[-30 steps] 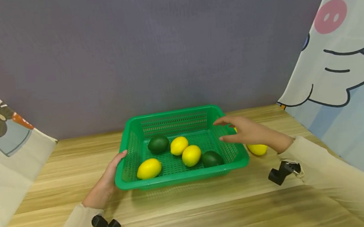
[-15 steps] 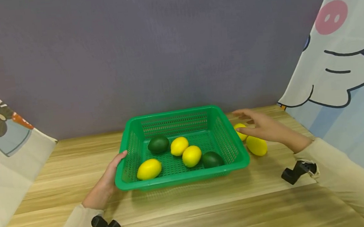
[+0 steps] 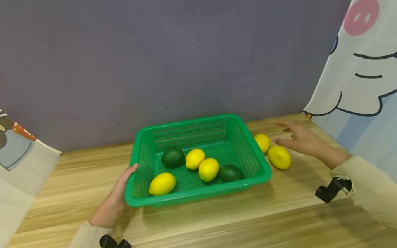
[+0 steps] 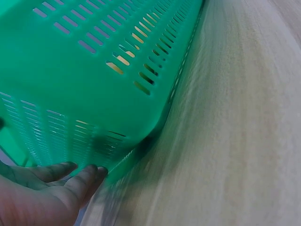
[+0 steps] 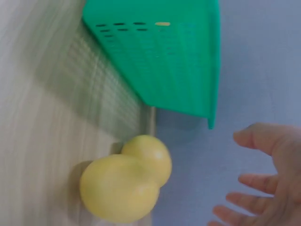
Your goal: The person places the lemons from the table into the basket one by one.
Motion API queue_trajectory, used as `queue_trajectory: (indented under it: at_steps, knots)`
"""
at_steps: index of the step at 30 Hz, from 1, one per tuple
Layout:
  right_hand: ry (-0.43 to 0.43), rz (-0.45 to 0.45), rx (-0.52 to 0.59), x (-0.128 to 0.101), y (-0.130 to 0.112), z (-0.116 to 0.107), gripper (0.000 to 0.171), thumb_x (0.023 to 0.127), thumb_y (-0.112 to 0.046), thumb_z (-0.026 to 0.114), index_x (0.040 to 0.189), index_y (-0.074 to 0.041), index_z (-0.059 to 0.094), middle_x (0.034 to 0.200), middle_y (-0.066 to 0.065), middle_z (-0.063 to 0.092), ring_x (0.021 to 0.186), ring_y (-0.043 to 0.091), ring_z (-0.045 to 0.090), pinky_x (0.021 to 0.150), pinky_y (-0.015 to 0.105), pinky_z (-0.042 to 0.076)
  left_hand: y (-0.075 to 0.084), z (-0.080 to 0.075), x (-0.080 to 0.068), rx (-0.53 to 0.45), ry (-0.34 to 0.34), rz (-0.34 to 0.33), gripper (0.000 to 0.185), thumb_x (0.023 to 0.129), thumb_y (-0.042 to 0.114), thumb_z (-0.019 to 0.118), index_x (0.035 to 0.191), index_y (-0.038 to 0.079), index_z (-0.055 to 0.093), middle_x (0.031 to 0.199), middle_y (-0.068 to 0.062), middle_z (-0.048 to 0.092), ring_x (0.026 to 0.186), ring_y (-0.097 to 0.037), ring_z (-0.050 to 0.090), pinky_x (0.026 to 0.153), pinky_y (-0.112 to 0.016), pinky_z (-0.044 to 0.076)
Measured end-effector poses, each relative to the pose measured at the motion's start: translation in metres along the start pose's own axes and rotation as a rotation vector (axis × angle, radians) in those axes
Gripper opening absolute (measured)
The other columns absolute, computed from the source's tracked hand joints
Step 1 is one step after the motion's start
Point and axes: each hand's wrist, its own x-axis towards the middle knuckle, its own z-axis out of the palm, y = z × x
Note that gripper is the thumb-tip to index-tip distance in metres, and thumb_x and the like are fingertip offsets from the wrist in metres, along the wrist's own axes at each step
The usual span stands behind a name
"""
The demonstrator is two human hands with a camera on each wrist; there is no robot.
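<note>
The right hand hovers with fingers spread and empty just beyond two yellow lemons on the surface, while the left hand's straight fingers press the green basket's near corner.

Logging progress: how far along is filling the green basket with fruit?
Done: three lemons and two dark green fruits lie in the green basket. In hand: nothing; the open right hand hovers by two lemons on the table. The left hand steadies the basket. Left: those two.
</note>
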Motion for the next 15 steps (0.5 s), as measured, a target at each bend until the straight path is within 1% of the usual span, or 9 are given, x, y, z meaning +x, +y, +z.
queue_trajectory:
  at_steps: [4,8,12,15]
  knots:
    - [0.008,0.054,-0.033,-0.001,0.01,0.005,0.066,0.092,-0.023,0.061,0.138,0.013,0.031,0.139,0.037,0.031,0.119,0.055,0.038,0.091,0.066,0.036,0.0,0.001,0.0,-0.001,0.017,-0.007,0.052,0.098,0.047,0.023,0.131,0.006,0.024,0.104,0.003,0.057,0.094,-0.008,0.057,0.084,-0.026,0.047]
    - [-0.027,0.101,-0.008,-0.003,0.019,0.011,0.071,0.092,-0.029,0.06,0.14,0.013,0.028,0.139,0.037,0.031,0.12,0.056,0.036,0.09,0.065,0.037,0.0,0.003,0.0,0.017,0.043,-0.008,0.056,0.098,0.048,0.024,0.133,0.004,0.022,0.104,0.003,0.056,0.094,-0.009,0.056,0.084,-0.026,0.047]
    - [-0.065,0.124,0.02,-0.005,0.028,0.018,0.073,0.092,-0.032,0.06,0.14,0.012,0.028,0.14,0.037,0.03,0.121,0.056,0.035,0.09,0.065,0.038,0.0,0.003,0.001,0.029,0.055,-0.004,0.056,0.098,0.047,0.023,0.134,0.003,0.021,0.104,0.003,0.055,0.094,-0.009,0.056,0.084,-0.026,0.047]
    - [-0.07,0.127,0.02,-0.007,0.034,0.024,0.072,0.092,-0.031,0.061,0.139,0.013,0.029,0.139,0.037,0.031,0.12,0.056,0.037,0.09,0.064,0.039,0.0,0.003,0.001,0.029,0.061,-0.006,0.056,0.098,0.047,0.023,0.134,0.004,0.022,0.104,0.003,0.055,0.094,-0.009,0.056,0.084,-0.027,0.046]
